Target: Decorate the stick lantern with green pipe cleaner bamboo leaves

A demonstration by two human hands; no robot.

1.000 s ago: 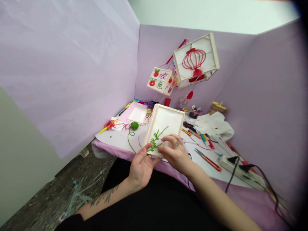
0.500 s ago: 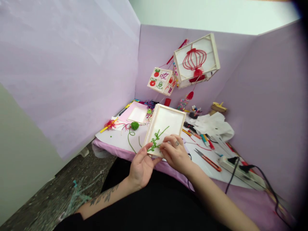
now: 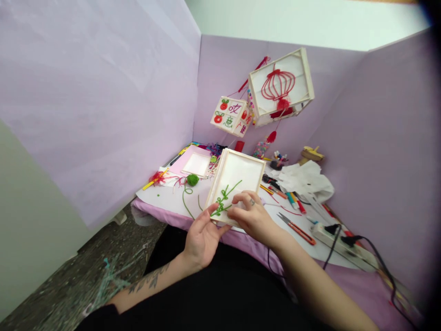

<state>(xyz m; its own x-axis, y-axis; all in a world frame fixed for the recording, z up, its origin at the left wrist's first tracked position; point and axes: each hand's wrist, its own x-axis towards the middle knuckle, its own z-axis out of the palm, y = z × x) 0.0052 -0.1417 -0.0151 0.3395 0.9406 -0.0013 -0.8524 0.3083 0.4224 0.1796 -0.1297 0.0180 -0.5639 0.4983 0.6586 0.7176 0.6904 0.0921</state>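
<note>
My left hand (image 3: 202, 236) grips the lower left corner of a shallow wooden frame (image 3: 263, 172) with a white panel, holding it tilted above the table's front edge. Its thumb lies along the frame's side, the other fingers underneath. Green yarn (image 3: 224, 195), shaped as a leafy sprig, runs up across the lower part of the panel. Over the lower right of the panel, my right hand (image 3: 253, 218) has its fingers curled in, their tips by the end of a low green twig. Whatever may be between those fingertips is hidden.
Red-handled thread snips (image 3: 298, 230) and a power strip (image 3: 339, 243) with cords lie on the right. White crumpled cloth (image 3: 306, 179), markers (image 3: 292, 201) and a green yarn ball (image 3: 192, 179) surround the frame. Two decorated lanterns (image 3: 282, 87) hang at the back.
My right hand has shifted slightly, its fingers lifting and loosening a little over the panel. My left hand and the frame stay nearly in place.
</note>
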